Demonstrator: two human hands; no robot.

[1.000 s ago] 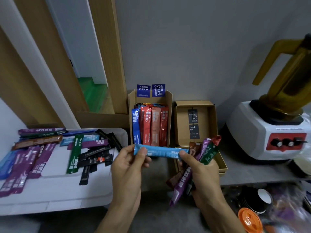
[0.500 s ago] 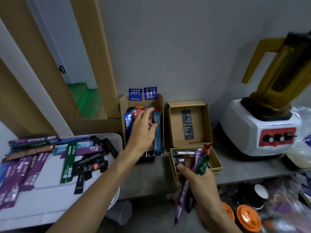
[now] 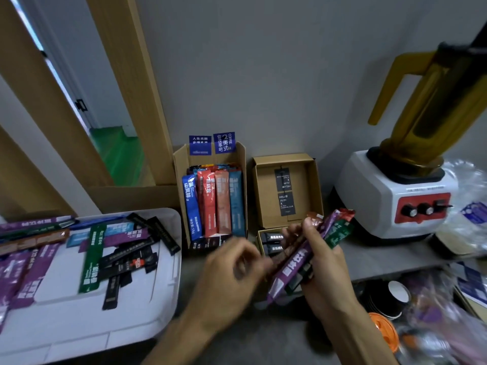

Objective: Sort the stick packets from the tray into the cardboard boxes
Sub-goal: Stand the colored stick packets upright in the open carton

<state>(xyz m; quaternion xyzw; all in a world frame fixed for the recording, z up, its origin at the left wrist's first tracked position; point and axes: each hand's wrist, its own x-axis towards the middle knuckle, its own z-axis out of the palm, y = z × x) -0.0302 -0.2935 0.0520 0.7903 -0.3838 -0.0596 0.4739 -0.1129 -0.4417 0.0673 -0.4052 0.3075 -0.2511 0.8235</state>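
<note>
R hand grips a fanned bunch of packets (purple, green, red, brown) over the near edge of the small box, whose near half holds black sticks. L hand is just left of the bunch, fingers curled, too blurred to tell if it pinches anything. Tall box, left of the small one, holds upright sticks in blue, red, pink & teal; loose packets lie on the white tray at left.
</note>
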